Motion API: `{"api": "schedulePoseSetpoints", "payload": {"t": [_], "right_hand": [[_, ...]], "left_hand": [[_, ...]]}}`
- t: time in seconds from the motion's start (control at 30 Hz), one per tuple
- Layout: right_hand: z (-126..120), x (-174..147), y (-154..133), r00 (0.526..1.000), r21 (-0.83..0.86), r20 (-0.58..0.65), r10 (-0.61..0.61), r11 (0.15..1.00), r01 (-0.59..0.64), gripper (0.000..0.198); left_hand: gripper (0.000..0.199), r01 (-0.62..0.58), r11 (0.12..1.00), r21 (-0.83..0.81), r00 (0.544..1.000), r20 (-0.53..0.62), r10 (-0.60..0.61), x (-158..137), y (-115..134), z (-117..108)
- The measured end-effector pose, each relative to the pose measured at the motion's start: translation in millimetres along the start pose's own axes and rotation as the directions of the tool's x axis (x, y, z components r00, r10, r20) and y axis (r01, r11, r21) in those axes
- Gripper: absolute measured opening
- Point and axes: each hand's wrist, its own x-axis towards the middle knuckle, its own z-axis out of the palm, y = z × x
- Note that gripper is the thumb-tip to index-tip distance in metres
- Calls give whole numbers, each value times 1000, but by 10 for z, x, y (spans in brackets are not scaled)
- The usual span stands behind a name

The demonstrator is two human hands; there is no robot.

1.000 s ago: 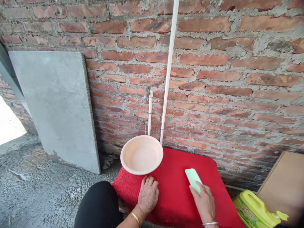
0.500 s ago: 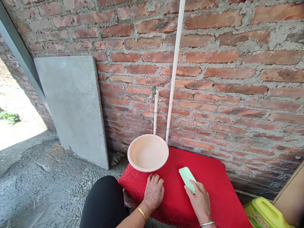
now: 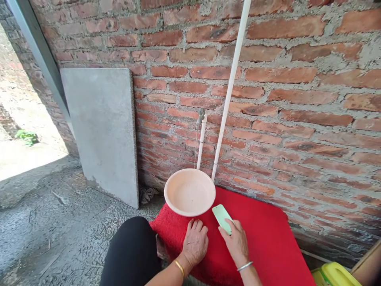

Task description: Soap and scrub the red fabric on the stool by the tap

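Note:
My right hand point(image 3: 236, 242) grips the near end of a pale green oblong point(image 3: 222, 218) with rounded corners and a small dark hole at its far end. Its underside is hidden; from above it resembles the back of a scrubbing brush. It is held just above or on the red cloth point(image 3: 262, 230); I cannot tell which. My left hand point(image 3: 195, 242) rests palm down on the cloth, fingers slightly bent and apart, just in front of a pale pink basin point(image 3: 190, 211). The basin stands at the cloth's back left. A thin stream runs down behind it from the tap point(image 3: 201, 117).
White pipes point(image 3: 229, 95) run up the brick wall point(image 3: 279, 75). A grey slab point(image 3: 102, 131) leans there at the left, above wet concrete floor point(image 3: 38, 230). My black-clad knee point(image 3: 129, 254) is beside the cloth. A yellow jug point(image 3: 337, 274) stands at lower right.
My right hand has moved left with the pale green oblong, closer to the basin. My left hand stays in front of the basin. The view has shifted slightly.

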Motion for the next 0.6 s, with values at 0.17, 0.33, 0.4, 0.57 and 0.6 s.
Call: {"api": "schedulePoseSetpoints", "payload": {"t": [0.17,0.33,0.4,0.57,0.6], "right_hand": [[-149,19,338,983,-65,37,180,982,-178,53],[-414,-8,802,854,-180,-130,504,835,-520,73],[-378,8,695,876,-170,-120,467,860,-481,69],[-101,97,127,980,-135,48,193,973,-185,50],[-87,110,89,983,-136,70,167,978,-157,48]], "left_hand": [[14,-9,1000,0,1000,3,9,-7,3,14],[13,-21,1000,4,1000,5,21,9,-11,32],[13,-20,1000,10,1000,2,20,7,-14,41],[14,-28,1000,7,999,-29,28,-18,-25,68],[14,-25,1000,3,999,-32,25,-20,-28,72]]}}
